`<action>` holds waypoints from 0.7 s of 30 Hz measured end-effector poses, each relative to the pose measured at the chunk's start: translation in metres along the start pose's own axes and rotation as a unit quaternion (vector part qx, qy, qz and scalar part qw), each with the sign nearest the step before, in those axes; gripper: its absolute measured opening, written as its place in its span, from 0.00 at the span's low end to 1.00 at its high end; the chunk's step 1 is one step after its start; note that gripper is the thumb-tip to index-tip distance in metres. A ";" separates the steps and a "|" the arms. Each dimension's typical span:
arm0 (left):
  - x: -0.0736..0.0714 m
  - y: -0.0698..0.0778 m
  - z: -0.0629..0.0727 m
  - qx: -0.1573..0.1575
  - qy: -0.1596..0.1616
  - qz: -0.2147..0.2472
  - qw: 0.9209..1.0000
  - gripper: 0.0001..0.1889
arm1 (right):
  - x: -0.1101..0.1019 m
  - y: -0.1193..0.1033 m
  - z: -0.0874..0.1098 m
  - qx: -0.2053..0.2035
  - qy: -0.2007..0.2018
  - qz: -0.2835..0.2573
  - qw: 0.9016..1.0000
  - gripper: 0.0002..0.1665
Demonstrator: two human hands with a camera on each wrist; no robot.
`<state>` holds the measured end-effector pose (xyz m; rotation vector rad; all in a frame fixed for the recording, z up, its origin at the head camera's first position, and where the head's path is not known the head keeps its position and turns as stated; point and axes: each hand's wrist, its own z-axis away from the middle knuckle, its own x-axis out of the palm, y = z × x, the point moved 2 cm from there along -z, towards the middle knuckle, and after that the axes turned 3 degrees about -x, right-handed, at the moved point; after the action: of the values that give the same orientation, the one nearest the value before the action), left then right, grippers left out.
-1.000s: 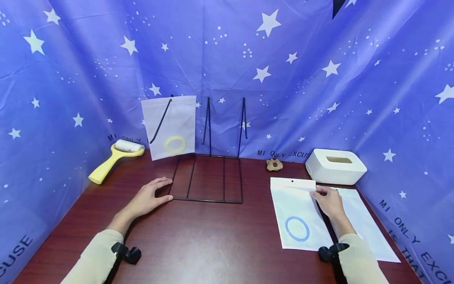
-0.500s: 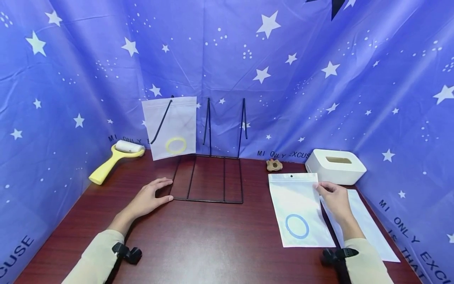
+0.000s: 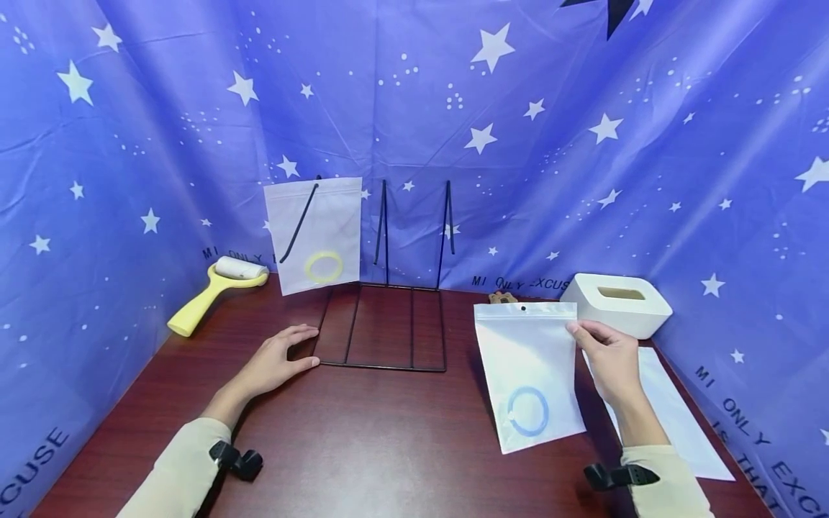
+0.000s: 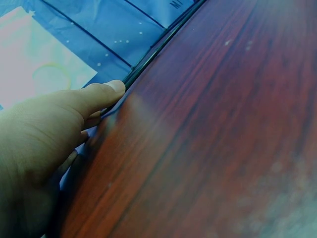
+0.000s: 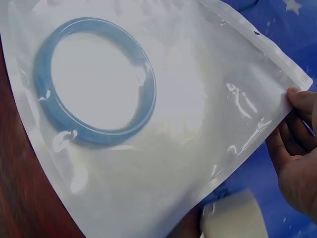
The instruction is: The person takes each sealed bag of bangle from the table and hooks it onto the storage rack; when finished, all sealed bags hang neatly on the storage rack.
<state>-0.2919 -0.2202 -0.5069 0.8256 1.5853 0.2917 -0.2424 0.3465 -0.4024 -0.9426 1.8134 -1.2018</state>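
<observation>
My right hand (image 3: 612, 360) pinches the upper right corner of a white zip bag (image 3: 537, 352), its clear front facing me. Inside shows a translucent blue bangle (image 5: 94, 82), low in the bag. The bag is tilted up over the table. At the left, my left hand (image 3: 270, 367) rests its thumb and fingertips on the front left corner of a black wire display rack (image 3: 382, 367), fingers mostly straight. From the rack's left hook hangs another white bag (image 3: 311, 230) with a yellow bangle (image 3: 324, 267). The other two hooks carry nothing.
Another white bag or sheet (image 3: 680, 417) lies at the table's right edge, partly behind my right hand. A white tissue box (image 3: 615, 298) and a small brown object (image 3: 501, 297) stand at the back. A yellow-handled lint roller (image 3: 201, 306) lies at back left. Starry blue cloth (image 3: 414, 122) surrounds the table.
My right hand has lifted the bag with the blue bangle from the table and shifted it slightly left, tilting it upward. The left hand stays on the rack corner.
</observation>
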 end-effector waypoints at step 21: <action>0.000 0.002 0.001 0.012 0.002 -0.004 1.000 0.31 | 0.074 -0.064 0.039 -0.123 -0.029 -0.277 0.953 0.10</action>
<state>-0.2901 -0.2198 -0.5058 0.8362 1.5991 0.2693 -0.2303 0.2486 -0.3668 -1.6935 1.7292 -1.2656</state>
